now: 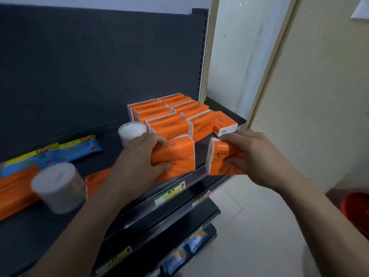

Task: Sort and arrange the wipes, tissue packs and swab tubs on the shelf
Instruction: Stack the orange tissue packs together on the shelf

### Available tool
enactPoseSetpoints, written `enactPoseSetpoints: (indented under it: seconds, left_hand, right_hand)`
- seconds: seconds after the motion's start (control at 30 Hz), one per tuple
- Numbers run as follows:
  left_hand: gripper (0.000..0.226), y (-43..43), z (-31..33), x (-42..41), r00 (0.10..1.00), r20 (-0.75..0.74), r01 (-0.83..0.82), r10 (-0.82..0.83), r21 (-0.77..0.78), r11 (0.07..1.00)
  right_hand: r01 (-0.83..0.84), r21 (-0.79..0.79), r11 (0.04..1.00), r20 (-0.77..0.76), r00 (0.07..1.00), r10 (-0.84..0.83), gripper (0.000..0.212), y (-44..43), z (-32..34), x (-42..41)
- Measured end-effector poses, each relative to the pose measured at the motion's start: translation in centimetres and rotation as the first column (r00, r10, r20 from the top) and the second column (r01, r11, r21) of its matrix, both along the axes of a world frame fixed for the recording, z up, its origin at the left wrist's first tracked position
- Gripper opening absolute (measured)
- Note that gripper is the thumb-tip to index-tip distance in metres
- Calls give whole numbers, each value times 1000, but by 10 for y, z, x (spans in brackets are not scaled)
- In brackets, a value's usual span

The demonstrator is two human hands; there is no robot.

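My left hand [139, 156] grips an orange tissue pack [177, 154] at the front of the dark shelf [103, 154]. Just to the right, my right hand [257, 154] grips a second orange tissue pack [221, 158] held off the shelf's front edge. Behind them, several orange tissue packs [171, 114] stand in rows at the shelf's right end. One swab tub [131, 131] stands behind my left hand, another swab tub [58, 186] is blurred at the front left. Blue and yellow wipes packs [60, 152] lie at the left, with more orange packs [16, 190] in front of them.
The shelf's front rail carries price labels [169, 192]. A lower shelf [179, 254] holds blue packets. A cream door frame [265, 76] stands right of the shelving. A red bucket [357, 208] sits on the tiled floor at the right edge.
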State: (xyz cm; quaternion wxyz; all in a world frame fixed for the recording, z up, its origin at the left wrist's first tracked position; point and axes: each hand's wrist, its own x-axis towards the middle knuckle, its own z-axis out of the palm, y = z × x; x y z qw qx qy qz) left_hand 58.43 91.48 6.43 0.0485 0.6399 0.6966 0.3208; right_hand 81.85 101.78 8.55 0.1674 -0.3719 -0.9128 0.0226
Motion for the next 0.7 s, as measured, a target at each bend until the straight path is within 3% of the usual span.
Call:
enactPoseSetpoints:
  seconds: [0.3, 0.7]
  left_hand:
    - [36, 85, -20, 11, 997, -61, 54, -55, -20, 998]
    - [42, 119, -47, 14, 957, -168, -256, 238, -95, 962]
  right_hand:
    - [-68, -17, 998, 55, 996, 68, 54, 90, -11, -2]
    - [-403, -191, 895, 123, 895, 429, 56, 183, -29, -49]
